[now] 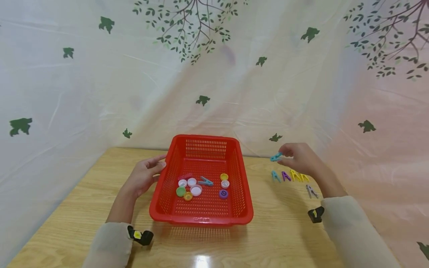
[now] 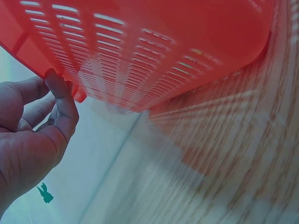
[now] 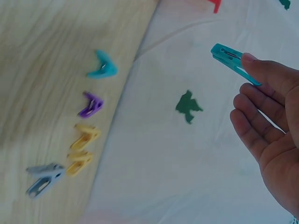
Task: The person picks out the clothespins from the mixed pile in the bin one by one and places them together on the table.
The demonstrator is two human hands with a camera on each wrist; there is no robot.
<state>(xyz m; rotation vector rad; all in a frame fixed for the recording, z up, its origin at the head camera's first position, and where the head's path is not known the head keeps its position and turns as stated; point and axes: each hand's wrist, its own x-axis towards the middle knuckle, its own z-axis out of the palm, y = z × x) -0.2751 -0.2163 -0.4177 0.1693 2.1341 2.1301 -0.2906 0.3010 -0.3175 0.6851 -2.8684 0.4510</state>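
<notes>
My right hand pinches a turquoise clothespin between thumb and forefinger, raised above the table at the right. Below it lie another turquoise clothespin, a purple clothespin, two yellow clothespins and a grey clothespin. At the left, my left hand holds the rim of a red plastic basket; some fingertips are hidden at the rim. Inside the basket are a blue clothespin, a dark pink piece and several bottle caps.
The wooden table meets a hanging cloth printed with leaves behind the basket. Among the caps are a green cap and a purple cap. Each wrist carries a black camera.
</notes>
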